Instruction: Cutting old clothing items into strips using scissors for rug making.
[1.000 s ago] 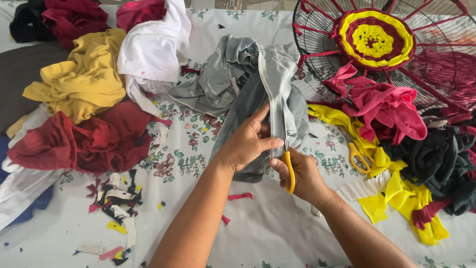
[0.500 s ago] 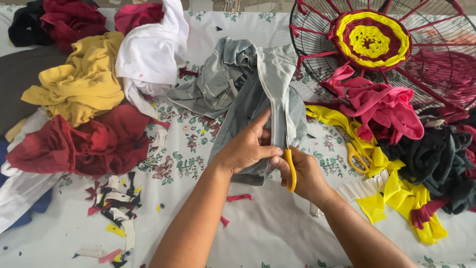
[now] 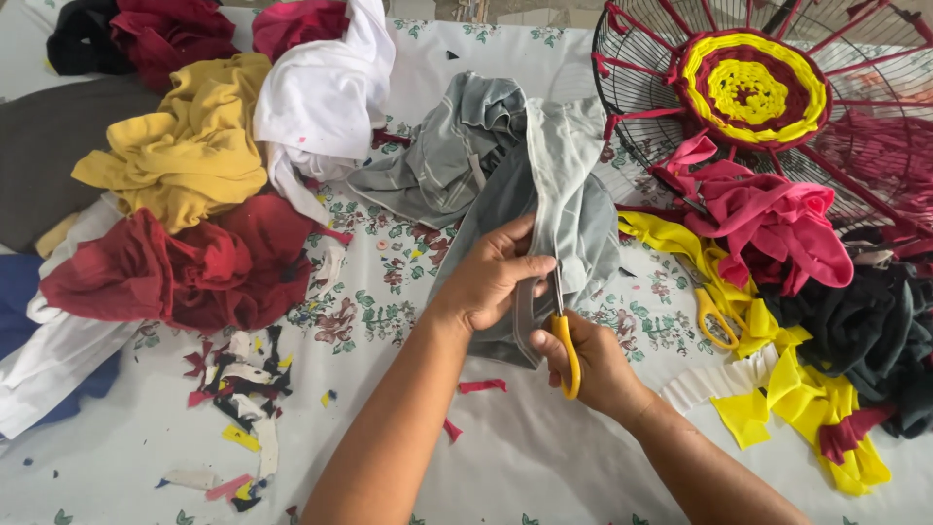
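1. At nine o'clock on the tabletop [image 3: 505, 457], well apart from my hands, lie a yellow garment [image 3: 185, 156] and a dark red garment [image 3: 175, 267]. A white garment [image 3: 326, 92] sits at eleven o'clock, and small cloth scraps [image 3: 243, 374] are scattered near seven o'clock.
2. My left hand [image 3: 491, 277] sits close to the centre. Its grip is clamped on a fold of the grey garment [image 3: 544, 194], pinching the seam edge taut, thumb on top. Compared with a second ago this hand has barely shifted; it holds the same fold.
3. The grey garment runs from the centre up toward twelve o'clock, bunched at its far end and flat under my hands.
4. My right hand [image 3: 593, 365], just beside the left at five o'clock from it, is closed around the yellow-handled scissors [image 3: 566, 345]. The blades point up along the seam and have crept slightly further into the cloth, so I judge the strip cut is progressing.
5. At three o'clock lie pink cloth [image 3: 777, 219], yellow strips [image 3: 777, 389] and dark cloth [image 3: 875, 340]. At one o'clock stands a wire fan guard [image 3: 641, 87] with a yellow-and-red woven centre.
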